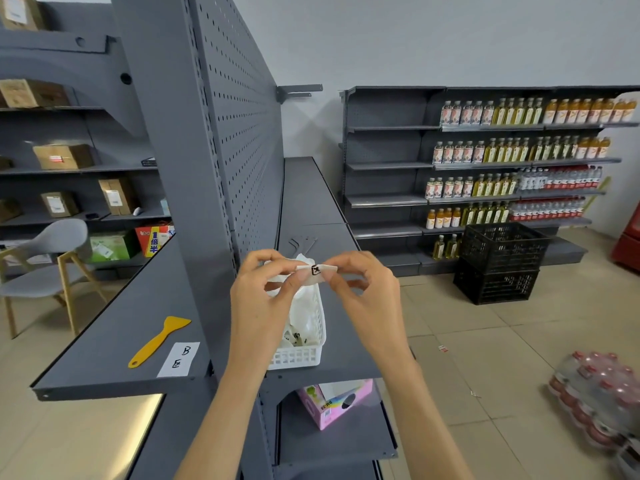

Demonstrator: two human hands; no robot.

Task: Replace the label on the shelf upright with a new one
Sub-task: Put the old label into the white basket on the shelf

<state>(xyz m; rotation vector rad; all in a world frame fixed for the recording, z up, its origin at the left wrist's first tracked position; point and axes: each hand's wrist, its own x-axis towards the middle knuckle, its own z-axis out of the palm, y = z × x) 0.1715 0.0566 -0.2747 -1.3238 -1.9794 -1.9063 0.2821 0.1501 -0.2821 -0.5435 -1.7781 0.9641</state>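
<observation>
Both of my hands hold a small white label point(317, 271) with black writing, in front of the grey shelf upright point(187, 161). My left hand point(263, 292) pinches its left end and my right hand point(363, 289) pinches its right end. The label is creased between my fingers. Just below it stands a white plastic basket point(301, 355) with white paper scraps inside. A second white label point(180, 358) marked with B and another character lies flat on the left shelf. Beside it lies a yellow plastic scraper point(157, 341).
A grey pegboard panel point(242, 133) rises behind the upright. A pink box point(336, 403) sits on the shelf below. Black crates point(498, 265) stand on the floor at right, bottle packs point(602, 396) at far right, a grey chair point(45, 265) at left.
</observation>
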